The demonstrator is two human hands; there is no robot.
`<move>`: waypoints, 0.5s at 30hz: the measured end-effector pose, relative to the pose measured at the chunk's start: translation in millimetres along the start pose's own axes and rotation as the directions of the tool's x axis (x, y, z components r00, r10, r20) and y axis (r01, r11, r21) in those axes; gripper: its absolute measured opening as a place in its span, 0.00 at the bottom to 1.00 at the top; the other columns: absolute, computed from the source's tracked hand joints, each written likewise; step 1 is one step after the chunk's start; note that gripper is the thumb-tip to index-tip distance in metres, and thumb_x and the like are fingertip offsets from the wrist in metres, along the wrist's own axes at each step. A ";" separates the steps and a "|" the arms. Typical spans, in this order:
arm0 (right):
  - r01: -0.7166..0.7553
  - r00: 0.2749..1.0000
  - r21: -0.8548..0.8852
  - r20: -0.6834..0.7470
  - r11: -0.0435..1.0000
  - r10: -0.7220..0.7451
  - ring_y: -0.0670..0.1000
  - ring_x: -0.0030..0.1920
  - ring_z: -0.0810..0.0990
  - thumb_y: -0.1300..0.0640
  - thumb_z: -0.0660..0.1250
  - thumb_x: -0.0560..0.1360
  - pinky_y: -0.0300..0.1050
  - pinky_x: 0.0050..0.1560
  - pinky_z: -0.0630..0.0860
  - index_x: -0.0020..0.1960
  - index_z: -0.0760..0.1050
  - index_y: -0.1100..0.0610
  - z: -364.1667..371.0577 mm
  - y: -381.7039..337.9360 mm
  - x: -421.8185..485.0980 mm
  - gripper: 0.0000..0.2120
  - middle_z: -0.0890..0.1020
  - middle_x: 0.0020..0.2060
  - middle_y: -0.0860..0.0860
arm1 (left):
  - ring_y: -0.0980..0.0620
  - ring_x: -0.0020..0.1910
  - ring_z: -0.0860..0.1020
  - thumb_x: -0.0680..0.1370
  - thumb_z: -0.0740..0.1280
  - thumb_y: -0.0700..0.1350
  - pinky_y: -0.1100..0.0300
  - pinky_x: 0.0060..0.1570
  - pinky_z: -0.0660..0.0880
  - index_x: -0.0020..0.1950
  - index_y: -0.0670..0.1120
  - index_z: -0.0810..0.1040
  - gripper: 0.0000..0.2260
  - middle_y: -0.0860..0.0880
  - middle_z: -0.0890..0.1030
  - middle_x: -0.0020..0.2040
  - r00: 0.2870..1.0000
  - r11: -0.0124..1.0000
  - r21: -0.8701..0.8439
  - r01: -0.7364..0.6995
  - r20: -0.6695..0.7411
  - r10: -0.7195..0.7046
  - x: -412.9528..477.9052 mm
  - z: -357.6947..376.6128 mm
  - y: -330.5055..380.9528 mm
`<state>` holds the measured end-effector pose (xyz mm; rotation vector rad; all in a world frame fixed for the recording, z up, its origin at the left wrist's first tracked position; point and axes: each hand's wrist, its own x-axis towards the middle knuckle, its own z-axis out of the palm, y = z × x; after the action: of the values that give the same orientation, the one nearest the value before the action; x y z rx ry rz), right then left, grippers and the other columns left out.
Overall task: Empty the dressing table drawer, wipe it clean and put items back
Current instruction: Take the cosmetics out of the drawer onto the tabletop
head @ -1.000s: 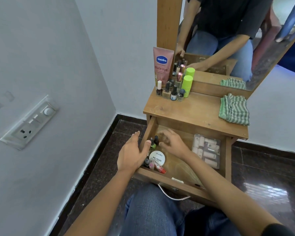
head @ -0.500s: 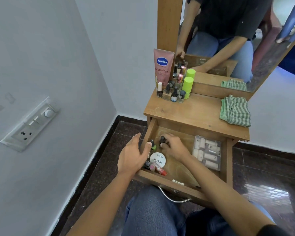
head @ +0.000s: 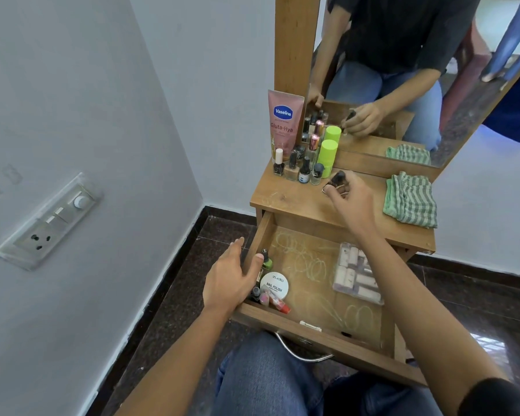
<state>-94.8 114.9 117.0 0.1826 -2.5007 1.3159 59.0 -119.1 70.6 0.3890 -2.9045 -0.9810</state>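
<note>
Your right hand (head: 347, 196) pinched a small dark bottle (head: 338, 177), cap tilted upward, just right of the bottle cluster (head: 300, 169) on the table (head: 282, 202), while your left hand (head: 230, 280), well short of that cluster, rested slack-fingered on the side wall of the drawer (head: 260, 235).
</note>
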 end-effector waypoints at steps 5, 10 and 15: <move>-0.138 0.990 0.034 -0.020 0.990 0.138 0.50 0.44 0.79 0.57 0.72 0.71 0.41 0.44 0.76 0.51 0.77 0.57 14.2 26.4 7.9 0.10 0.81 0.46 0.53 | 0.49 0.70 0.71 0.79 0.58 0.65 0.50 0.63 0.71 0.77 0.51 0.63 0.30 0.49 0.71 0.73 1.000 1.000 0.001 -0.001 0.003 0.001 -0.3 -0.1 -0.8; -0.128 0.990 0.027 -0.060 0.991 0.130 0.48 0.44 0.78 0.59 0.72 0.70 0.38 0.45 0.75 0.51 0.77 0.57 20.9 28.7 18.5 0.10 0.80 0.47 0.53 | 0.48 0.69 0.72 0.79 0.58 0.65 0.50 0.63 0.72 0.77 0.51 0.63 0.31 0.48 0.71 0.73 1.000 1.000 0.005 -0.001 0.007 0.001 0.4 0.4 -1.7; -0.170 0.981 0.066 -0.079 0.983 0.175 0.49 0.46 0.79 0.60 0.73 0.70 0.34 0.45 0.73 0.54 0.77 0.58 25.5 24.4 29.3 0.13 0.81 0.47 0.53 | 0.48 0.69 0.72 0.79 0.58 0.65 0.50 0.63 0.72 0.77 0.51 0.63 0.31 0.48 0.72 0.72 1.000 1.000 0.001 -0.005 0.009 0.005 1.2 1.2 -2.3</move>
<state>-134.0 108.7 94.0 -0.0776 -2.4539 1.4333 58.2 -120.5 68.2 0.3784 -2.9129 -0.9836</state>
